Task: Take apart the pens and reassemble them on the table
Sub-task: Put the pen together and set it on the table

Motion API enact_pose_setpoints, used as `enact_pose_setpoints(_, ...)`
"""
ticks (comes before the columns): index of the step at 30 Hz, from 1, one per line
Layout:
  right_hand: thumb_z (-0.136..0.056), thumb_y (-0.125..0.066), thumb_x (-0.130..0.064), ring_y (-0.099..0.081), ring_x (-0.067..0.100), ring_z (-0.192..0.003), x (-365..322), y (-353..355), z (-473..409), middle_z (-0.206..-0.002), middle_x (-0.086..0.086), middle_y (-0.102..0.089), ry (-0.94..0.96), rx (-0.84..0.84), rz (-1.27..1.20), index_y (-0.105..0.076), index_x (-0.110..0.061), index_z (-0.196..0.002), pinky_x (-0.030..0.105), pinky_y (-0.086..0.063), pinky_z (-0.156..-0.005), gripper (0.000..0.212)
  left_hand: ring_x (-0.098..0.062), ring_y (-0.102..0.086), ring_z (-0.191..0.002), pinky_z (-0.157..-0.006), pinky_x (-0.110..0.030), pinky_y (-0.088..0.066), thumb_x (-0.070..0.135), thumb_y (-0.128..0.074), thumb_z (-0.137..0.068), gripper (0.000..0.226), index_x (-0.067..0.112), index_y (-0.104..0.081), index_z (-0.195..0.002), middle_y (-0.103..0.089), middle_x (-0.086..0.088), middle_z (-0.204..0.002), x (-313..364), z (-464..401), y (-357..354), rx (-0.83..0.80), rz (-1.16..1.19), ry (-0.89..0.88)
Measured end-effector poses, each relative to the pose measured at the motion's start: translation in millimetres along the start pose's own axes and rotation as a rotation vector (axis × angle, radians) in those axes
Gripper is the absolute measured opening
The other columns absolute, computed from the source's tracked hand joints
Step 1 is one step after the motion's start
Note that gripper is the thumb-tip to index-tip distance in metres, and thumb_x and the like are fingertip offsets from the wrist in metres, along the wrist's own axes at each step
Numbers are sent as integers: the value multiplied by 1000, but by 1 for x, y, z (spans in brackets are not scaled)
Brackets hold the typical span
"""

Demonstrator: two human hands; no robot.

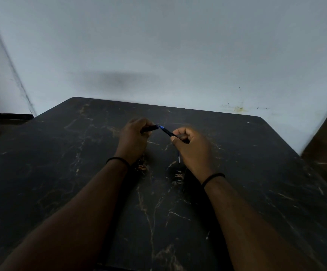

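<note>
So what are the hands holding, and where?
Left hand grips one dark pen piece by its rear; right hand pinches the other piece mid-length.

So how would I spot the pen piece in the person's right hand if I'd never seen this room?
Start at the black marble-patterned table against the pale wall. Above its middle two hands nearly meet; the right hand pinches a slim dark pen piece slanting up and left. Unlike the plain dark piece in the left hand, it ends in a bright blue tip.
</note>
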State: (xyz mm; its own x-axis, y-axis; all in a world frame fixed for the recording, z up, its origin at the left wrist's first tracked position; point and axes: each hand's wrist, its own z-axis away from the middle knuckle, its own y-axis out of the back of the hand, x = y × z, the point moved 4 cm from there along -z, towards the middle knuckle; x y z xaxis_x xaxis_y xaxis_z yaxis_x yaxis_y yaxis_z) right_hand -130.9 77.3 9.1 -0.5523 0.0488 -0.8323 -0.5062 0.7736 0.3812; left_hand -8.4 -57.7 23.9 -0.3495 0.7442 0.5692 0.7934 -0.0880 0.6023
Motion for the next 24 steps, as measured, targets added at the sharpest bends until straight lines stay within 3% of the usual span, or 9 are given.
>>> enact_pose_setpoints(9, -88, -70, -23, -62, 7, -75, -4, -1, 1, -77, -13, -65, 18, -32, 26, -67, -32, -88, 24, -48, -65, 10, -13, -53, -86, -65, -14, -34, 4, -66, -85, 21, 20, -71, -98, -60, 1, -95, -7, -2, -2, -22, -19, -35)
enact_pose_setpoints(12, -88, -69, -26, -62, 3, -73, -2, -1, 2, -77, -15, -65, 20, -8, 37, -67, -32, -87, 20, -44, -63, 7, -16, -60, -81, -64, -22, -42, 10, -67, -87, 14, 19, -67, -98, -64, 1, -89, -10, -2, -3, -25, 23, 54)
enact_pose_setpoints(14, -87, -69, -28, -62, 3, -72, 1, -2, 1, -76, -14, -66, 15, 2, 28, -67, -34, -85, 21, -44, -62, 7, -15, -65, -78, -66, -24, -51, 10, -67, -88, 12, 19, -63, -96, -68, -2, -88, -11, 0, -4, -17, 212, 199)
enact_pose_setpoints(18, -82, -69, -34, -64, 7, -69, 4, -10, 1, -72, -14, -67, 31, -56, 40, -65, -40, -77, 34, -55, -64, 9, -14, -69, -69, -63, -27, -56, 2, -52, -96, 9, 8, -55, -103, -70, -13, -91, -6, 5, -7, -40, 870, 443)
enact_pose_setpoints(21, -76, -65, -40, -65, 7, -68, 3, -14, 2, -70, -14, -67, 64, -66, 61, -64, -42, -75, 40, -58, -67, 3, -23, -73, -85, -71, -31, -59, 5, -48, -99, 19, 9, -48, -117, -72, -15, -99, -7, 6, -7, -74, 1029, 503)
enact_pose_setpoints(24, -77, -65, -39, -66, 8, -68, 2, -15, 3, -70, -12, -68, 73, -54, 64, -64, -41, -76, 42, -58, -67, 2, -26, -73, -92, -74, -33, -59, 4, -46, -99, 20, 10, -47, -118, -72, -17, -104, -8, 6, -8, -116, 1125, 519)
